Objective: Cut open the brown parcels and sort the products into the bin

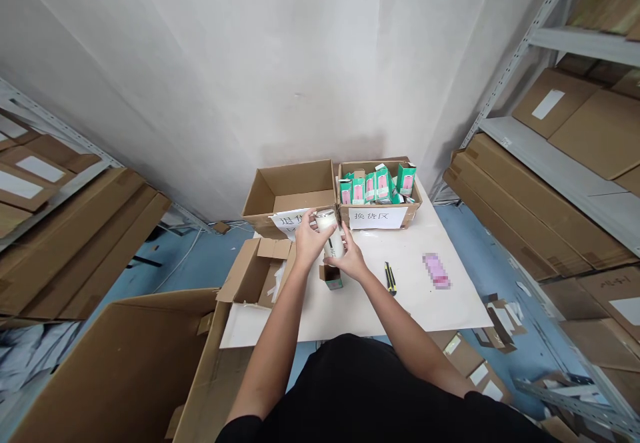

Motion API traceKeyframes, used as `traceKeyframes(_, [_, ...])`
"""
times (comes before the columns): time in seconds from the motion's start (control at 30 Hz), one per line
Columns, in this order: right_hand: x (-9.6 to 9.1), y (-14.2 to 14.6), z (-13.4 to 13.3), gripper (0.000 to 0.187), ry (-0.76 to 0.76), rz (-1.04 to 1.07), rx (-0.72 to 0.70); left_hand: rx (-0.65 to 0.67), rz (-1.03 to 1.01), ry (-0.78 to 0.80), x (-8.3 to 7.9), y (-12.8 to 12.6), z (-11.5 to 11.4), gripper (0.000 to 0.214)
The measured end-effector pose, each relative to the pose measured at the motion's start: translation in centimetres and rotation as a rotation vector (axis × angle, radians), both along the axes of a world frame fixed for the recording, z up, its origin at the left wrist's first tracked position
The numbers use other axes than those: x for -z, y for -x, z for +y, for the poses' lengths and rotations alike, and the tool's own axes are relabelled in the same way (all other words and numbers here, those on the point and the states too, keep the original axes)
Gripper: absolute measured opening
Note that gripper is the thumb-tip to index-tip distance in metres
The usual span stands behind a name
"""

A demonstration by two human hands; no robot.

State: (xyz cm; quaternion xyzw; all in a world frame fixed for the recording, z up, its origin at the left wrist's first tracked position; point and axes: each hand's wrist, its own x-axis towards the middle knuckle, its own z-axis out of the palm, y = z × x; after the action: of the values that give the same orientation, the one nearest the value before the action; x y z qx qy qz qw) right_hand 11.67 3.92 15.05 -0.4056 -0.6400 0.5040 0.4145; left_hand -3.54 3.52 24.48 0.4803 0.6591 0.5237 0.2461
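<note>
A white can-shaped container [332, 235] with dark lettering is held tilted above the table, between both my hands. My left hand [311, 237] is closed on its upper left side. Near its base, my right hand [351, 256] grips it from the right. Just below stands a small green box [332, 277] with its brown top flaps open; the container's lower end is close above it. Whether the two touch I cannot tell.
An open carton [295, 179] with a paper label stands at the back, beside a carton [414, 211] of several green-and-pink boxes [383, 184]. A smaller open carton [249, 276] sits left. A utility knife [391, 279] and a blurred pink item [437, 271] lie right on the white table [415, 309]. Shelves flank both sides.
</note>
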Motion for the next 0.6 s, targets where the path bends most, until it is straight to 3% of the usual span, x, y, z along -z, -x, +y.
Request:
traceKeyframes(0.07, [2.4, -0.5, 0.7, 0.107, 0.026, 0.144, -0.059, 0.005, -0.032, 0.025, 1.1, 1.0, 0.4, 0.076])
traceKeyframes(0.13, [5.4, -1.0, 1.3, 0.087, 0.151, 0.233, -0.03, 0.016, -0.071, 0.032, 3.1, 2.3, 0.7, 0.074])
traceKeyframes(0.23, [10.1, -1.0, 1.3, 0.06, 0.394, 0.051, 0.139, 0.046, -0.139, 0.052, 7.2, 3.8, 0.7, 0.072])
traceKeyframes(0.33, [13.7, 0.4, 0.2, 0.05, 0.477, -0.164, 0.217, 0.075, -0.215, 0.084, 11.7, 4.4, 0.2, 0.072])
traceKeyframes(0.5, [16.6, 2.6, -1.0, 0.007, 0.407, -0.391, 0.316, 0.093, -0.334, 0.092, 17.9, 4.3, -1.1, 0.076])
traceKeyframes(0.6, [17.6, 2.8, -1.0, 0.026, 0.381, -0.464, 0.363, 0.119, -0.319, 0.077, 20.4, 4.2, -2.0, 0.071])
